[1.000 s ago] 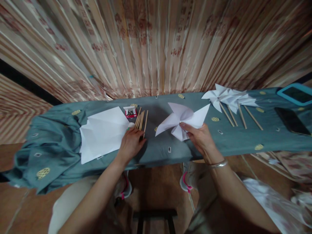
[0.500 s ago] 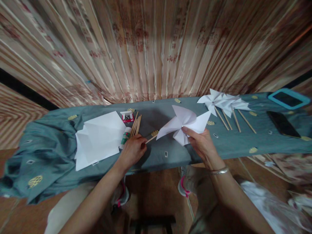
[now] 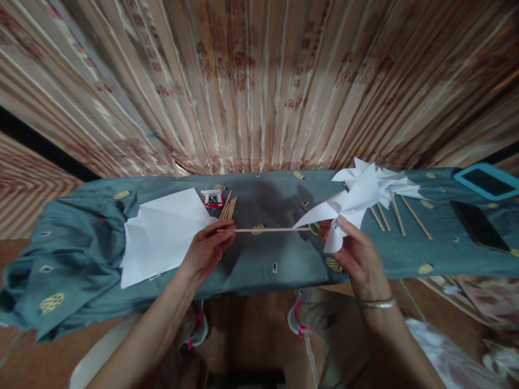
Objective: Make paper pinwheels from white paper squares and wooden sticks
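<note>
Between thumb and fingers, my left hand [image 3: 206,246] pinches one end of a thin wooden stick [image 3: 273,230], which lies level across the space between my hands. The stick's far end passes behind a blade of the white paper pinwheel [image 3: 359,197], so I cannot tell whether it touches my fingers there. My right hand [image 3: 357,256] grips that pinwheel at its centre, the thumb in front and the fingers behind, above the cloth. Just beyond my left hand lie several loose wooden sticks [image 3: 230,208] and a small red-and-white box [image 3: 213,199] of metal pins.
White paper sheets [image 3: 166,235] are stacked on the left of the green cloth-covered table [image 3: 251,273]. Finished-looking pinwheels on sticks [image 3: 399,183] lie at the back right. Farther right are a black phone [image 3: 478,224] and a blue-framed device [image 3: 488,181]. A curtain [image 3: 259,92] hangs behind.
The pinwheel has moved right and turned, lifted in my right hand. My left hand has raised the stick to level, its far end now behind the pinwheel.
</note>
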The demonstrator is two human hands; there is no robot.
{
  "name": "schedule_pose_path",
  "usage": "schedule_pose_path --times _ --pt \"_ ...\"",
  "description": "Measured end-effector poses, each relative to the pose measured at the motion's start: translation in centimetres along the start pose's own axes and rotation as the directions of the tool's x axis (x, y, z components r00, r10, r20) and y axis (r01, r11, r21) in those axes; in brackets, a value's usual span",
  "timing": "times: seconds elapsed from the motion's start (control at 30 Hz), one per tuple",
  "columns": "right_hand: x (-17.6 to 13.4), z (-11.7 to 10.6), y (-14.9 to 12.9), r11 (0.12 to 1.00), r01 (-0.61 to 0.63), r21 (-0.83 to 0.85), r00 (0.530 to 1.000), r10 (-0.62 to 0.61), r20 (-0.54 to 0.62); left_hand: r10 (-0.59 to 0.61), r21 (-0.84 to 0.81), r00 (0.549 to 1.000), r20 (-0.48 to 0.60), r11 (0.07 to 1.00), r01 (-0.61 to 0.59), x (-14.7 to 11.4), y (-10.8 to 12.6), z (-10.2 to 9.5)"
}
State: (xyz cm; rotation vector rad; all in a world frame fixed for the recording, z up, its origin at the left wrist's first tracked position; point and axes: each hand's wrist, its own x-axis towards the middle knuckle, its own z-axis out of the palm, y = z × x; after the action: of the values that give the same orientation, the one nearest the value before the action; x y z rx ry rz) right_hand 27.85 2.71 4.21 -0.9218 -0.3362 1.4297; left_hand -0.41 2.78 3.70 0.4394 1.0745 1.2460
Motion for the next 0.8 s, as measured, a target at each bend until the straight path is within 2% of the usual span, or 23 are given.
schedule_pose_path --times 0.13,0.27,0.47,0.63,0.8 --pt "-0.2 0.0 -0.1 0.997 -0.076 0.022 0.997 0.076 -0.007 0.026 -0.048 0.999 0.022 0.999 -0.025 -0.1 -0.1 0.4" --pt "-0.4 0.2 0.4 0.997 -0.075 0.024 0.997 0.074 0.019 0.044 -0.115 0.999 0.011 0.992 -0.042 -0.2 -0.1 0.8" --pt "-0.8 0.9 1.4 0.999 -0.041 -0.018 0.996 0.042 0.083 -0.015 -0.125 0.994 0.112 0.992 0.029 -1.0 0.0 1.7" --pt "-0.5 1.2 1.5 1.0 -0.027 -0.015 0.994 0.029 0.101 -0.049 -0.15 0.998 0.036 0.987 0.054 -0.5 0.5 2.1" --pt "0.1 0.9 1.3 1.0 -0.009 -0.017 0.994 0.011 0.111 -0.017 -0.193 1.0 -0.008 0.981 0.015 0.4 0.9 2.1"
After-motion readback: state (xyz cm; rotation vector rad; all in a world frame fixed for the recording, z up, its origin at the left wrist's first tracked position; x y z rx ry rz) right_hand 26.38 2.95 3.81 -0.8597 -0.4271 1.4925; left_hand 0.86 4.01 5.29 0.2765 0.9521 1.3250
